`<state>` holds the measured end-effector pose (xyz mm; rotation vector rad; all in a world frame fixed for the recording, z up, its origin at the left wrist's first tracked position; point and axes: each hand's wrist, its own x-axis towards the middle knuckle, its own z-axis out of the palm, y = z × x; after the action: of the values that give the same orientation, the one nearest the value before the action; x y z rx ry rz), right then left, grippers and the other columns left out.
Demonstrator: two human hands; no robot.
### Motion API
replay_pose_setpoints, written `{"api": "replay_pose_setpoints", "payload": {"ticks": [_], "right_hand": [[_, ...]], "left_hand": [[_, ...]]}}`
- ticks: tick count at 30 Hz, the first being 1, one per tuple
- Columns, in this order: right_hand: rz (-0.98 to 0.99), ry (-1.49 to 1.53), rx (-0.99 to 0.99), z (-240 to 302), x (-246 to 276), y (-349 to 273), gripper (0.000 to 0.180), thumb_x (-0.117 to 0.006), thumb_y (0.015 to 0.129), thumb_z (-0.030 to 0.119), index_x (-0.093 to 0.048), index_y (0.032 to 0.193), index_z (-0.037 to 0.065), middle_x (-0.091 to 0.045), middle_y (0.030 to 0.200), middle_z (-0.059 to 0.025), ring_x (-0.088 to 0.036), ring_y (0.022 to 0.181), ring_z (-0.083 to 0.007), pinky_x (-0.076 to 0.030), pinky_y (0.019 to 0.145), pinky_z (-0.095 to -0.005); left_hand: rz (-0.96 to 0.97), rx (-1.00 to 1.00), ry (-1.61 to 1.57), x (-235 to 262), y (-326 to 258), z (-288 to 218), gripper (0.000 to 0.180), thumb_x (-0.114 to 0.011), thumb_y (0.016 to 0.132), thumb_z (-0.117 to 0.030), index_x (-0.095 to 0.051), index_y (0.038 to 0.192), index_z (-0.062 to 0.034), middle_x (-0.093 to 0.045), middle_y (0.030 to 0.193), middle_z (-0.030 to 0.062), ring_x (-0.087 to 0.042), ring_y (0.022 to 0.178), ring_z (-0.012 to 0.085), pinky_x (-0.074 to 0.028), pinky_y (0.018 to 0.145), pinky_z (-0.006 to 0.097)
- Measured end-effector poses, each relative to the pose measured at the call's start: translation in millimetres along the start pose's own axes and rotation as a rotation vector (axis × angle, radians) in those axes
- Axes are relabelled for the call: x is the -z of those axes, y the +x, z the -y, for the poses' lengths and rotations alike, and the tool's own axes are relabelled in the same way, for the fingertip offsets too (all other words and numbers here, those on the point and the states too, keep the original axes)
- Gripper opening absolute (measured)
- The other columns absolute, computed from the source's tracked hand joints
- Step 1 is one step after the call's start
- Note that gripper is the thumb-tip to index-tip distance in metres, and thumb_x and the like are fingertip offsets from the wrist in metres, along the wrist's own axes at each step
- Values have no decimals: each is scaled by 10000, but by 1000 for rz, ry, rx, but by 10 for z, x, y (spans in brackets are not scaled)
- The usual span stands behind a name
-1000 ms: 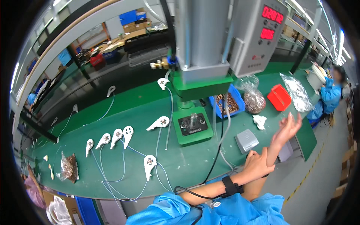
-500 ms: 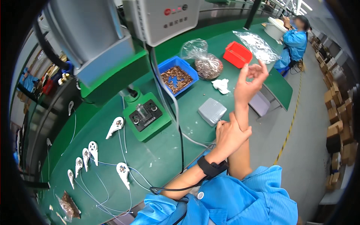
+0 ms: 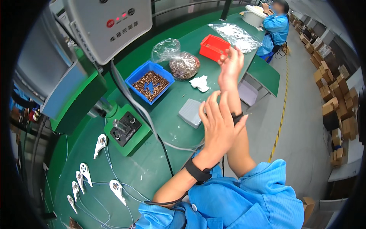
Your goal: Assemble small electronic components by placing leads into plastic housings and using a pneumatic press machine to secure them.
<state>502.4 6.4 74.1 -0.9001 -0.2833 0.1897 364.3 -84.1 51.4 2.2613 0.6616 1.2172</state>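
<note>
My left hand (image 3: 220, 124) lies over my right forearm, fingers stretched and spread, beside a black band (image 3: 237, 117) on my right wrist. I cannot tell whether the fingertips touch the band. Palm up and fingers loosely curled apart, my right hand (image 3: 231, 68) is raised and empty, in front of the red bin (image 3: 214, 46). A black strap (image 3: 197, 170) circles my left wrist, with a black cable near that forearm. Close to my left fingers, a grey ribbed box (image 3: 190, 113) rests on the green table (image 3: 160, 160).
At left stands a green press (image 3: 127, 133) with a control box (image 3: 114, 30). A blue bin (image 3: 167, 81) of small brown parts, a bag of parts (image 3: 185, 65) and white tissue (image 3: 199, 83) lie beyond. Several white cabled pieces (image 3: 117, 191) lie near left. A co-worker (image 3: 275, 28) is at far right.
My left hand has let go of my right wrist and its fingers have spread, uncovering the black band. The view has shifted, so the table things appear further left.
</note>
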Motion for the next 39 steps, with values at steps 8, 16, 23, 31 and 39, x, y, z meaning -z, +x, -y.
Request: {"api": "replay_pose_setpoints", "payload": {"ticks": [8,16,23,31,39], "right_hand": [[291,-985,918,93,-438,206,427,-564,736,143,-408,1123,53,-537,877,-134,-573,729,-304,-427,651,-422],[365,-1321,1008,-66,-592,207,446,-580,714,161,-425,1122,68,-535,882,-147,-595,729,-305,-437,631,-424],[508,-1507,1298,-280,-578,20,433,-593,669,135,-453,1077,102,-508,822,-90,-558,632,-213,-364,556,-352],[545,-1539,1131,-305,-695,143,498,-628,656,124,-438,1115,88,-513,836,-110,-584,697,-246,-418,585,-384],[263,-576,-18,-283,-679,334,403,-556,736,112,-422,1106,28,-535,962,-169,-568,702,-233,-461,501,-344]], "left_hand": [[-40,-82,57,107,353,-110,373,-723,679,-303,-529,886,-60,-474,830,49,-452,830,200,-262,729,343],[-71,4,-58,116,433,-72,370,-708,712,-303,-525,893,-38,-483,892,76,-433,913,235,-254,773,364],[49,111,24,214,468,-82,415,-734,672,-359,-548,838,-26,-478,847,71,-429,853,230,-256,755,357],[77,181,-182,270,560,-123,334,-688,729,-293,-510,614,-34,-434,663,45,-425,728,192,-252,705,323],[118,214,-295,273,494,-42,300,-594,827,-245,-526,623,-36,-391,622,31,-406,695,177,-236,714,319]]}}
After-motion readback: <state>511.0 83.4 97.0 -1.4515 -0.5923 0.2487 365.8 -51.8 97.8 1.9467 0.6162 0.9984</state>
